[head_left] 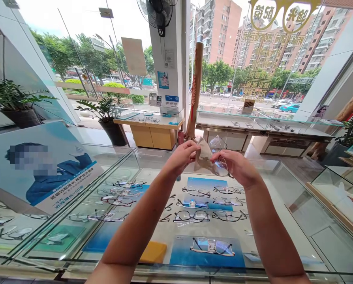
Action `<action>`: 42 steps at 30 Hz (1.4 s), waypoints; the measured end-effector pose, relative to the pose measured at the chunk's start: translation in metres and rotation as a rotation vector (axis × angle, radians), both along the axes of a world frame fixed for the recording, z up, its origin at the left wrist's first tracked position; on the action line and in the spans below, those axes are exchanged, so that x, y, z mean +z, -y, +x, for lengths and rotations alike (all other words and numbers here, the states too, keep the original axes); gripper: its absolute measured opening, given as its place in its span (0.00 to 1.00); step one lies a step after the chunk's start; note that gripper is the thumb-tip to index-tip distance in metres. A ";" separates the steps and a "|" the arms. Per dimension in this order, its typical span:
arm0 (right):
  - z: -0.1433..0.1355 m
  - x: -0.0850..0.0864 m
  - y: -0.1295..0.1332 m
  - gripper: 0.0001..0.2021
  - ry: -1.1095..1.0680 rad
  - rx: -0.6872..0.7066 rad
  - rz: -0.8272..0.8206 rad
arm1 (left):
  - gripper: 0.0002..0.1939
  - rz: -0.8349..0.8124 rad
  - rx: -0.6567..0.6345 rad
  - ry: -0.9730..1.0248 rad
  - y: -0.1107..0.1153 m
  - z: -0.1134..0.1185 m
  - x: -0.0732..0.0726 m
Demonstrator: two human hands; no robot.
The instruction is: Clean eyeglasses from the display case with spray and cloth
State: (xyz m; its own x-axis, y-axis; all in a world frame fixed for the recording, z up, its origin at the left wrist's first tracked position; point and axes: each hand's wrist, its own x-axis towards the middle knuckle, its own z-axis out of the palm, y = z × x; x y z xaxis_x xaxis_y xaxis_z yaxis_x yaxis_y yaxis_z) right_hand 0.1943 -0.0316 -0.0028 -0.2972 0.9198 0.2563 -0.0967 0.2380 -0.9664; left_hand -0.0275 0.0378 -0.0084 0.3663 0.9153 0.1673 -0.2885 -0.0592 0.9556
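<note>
Left grip: the left hand has thumb and fingers brought together, pinching the upper left side of a grey-beige cloth; fingertips partly covered by its folds.
Right grip: the right hand is closed, thumb and fingers clamped on a pair of clear-lensed glasses at the right edge of the cloth; exact finger contact partly hidden.
Glasses in hand: raised over the far side of the glass display desk, between the two hands; turned on end, one lens above the right fingers, the other below them.
Cloth: draped between both grips, overlapping the glasses in view; whether it presses on a lens, cannot tell.
Under the hands: rows of spectacle frames behind the glass, some on blue cards.
Near edge of desk: one pair of half-rimmed glasses on a blue card; a yellow item to its left, partly behind the left forearm.
Left side: a large printed board leaning at a slant, more frames beside it.
Beyond: potted plant, lower showcase and wooden post near the windows; wall fan above.
</note>
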 end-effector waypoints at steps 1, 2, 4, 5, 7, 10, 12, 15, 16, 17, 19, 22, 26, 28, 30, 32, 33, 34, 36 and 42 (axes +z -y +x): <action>-0.003 -0.002 -0.002 0.15 0.005 -0.011 -0.003 | 0.17 0.009 0.000 0.027 0.002 0.001 0.001; -0.005 -0.003 -0.004 0.15 0.008 -0.026 -0.003 | 0.18 0.018 -0.003 0.046 0.003 0.003 0.001; -0.007 -0.006 -0.007 0.15 0.008 -0.066 -0.006 | 0.20 0.041 -0.008 0.067 0.006 0.006 0.001; -0.007 -0.007 -0.008 0.15 0.006 -0.088 -0.010 | 0.20 0.055 -0.009 0.077 0.007 0.007 0.001; -0.007 -0.009 -0.010 0.15 0.000 -0.117 -0.017 | 0.20 0.086 -0.008 0.095 0.008 0.010 0.000; -0.006 -0.010 -0.011 0.15 -0.005 -0.129 -0.023 | 0.18 0.155 -0.002 0.069 0.011 0.012 -0.001; -0.006 -0.011 -0.012 0.16 -0.001 -0.135 -0.028 | 0.16 0.202 -0.002 0.029 0.013 0.013 -0.002; -0.007 -0.010 -0.012 0.16 0.024 -0.133 -0.021 | 0.14 0.232 0.004 0.003 0.015 0.014 -0.002; -0.008 -0.010 -0.012 0.17 0.034 -0.131 -0.016 | 0.14 0.234 0.008 0.001 0.015 0.015 -0.003; -0.008 -0.010 -0.012 0.17 0.042 -0.127 -0.012 | 0.14 0.232 0.010 -0.002 0.014 0.016 -0.003; -0.008 -0.009 -0.011 0.17 0.049 -0.113 -0.006 | 0.15 0.208 0.011 0.001 0.013 0.018 -0.005; -0.010 -0.008 -0.010 0.16 0.054 -0.083 0.012 | 0.22 0.142 0.038 0.069 0.009 0.025 -0.009; -0.014 -0.008 -0.009 0.17 0.091 -0.076 0.042 | 0.26 0.151 0.112 0.104 0.007 0.031 -0.016; -0.017 -0.008 -0.009 0.17 0.106 -0.050 0.055 | 0.25 0.173 0.149 0.101 0.007 0.032 -0.018; -0.019 -0.008 -0.008 0.17 0.107 -0.017 0.069 | 0.25 0.180 0.186 0.114 0.007 0.032 -0.019; -0.020 -0.008 -0.007 0.16 0.099 0.004 0.080 | 0.26 0.179 0.212 0.126 0.007 0.033 -0.019; -0.021 -0.008 -0.007 0.16 0.097 0.011 0.083 | 0.27 0.177 0.217 0.130 0.007 0.033 -0.019; -0.021 -0.008 -0.007 0.16 0.096 0.015 0.083 | 0.29 0.172 0.215 0.132 0.007 0.033 -0.019; -0.020 -0.008 -0.006 0.16 0.094 0.024 0.084 | 0.31 0.152 0.192 0.133 0.007 0.033 -0.019; -0.018 -0.010 -0.007 0.16 0.063 0.063 0.121 | 0.32 0.100 -0.052 0.001 0.011 0.030 -0.016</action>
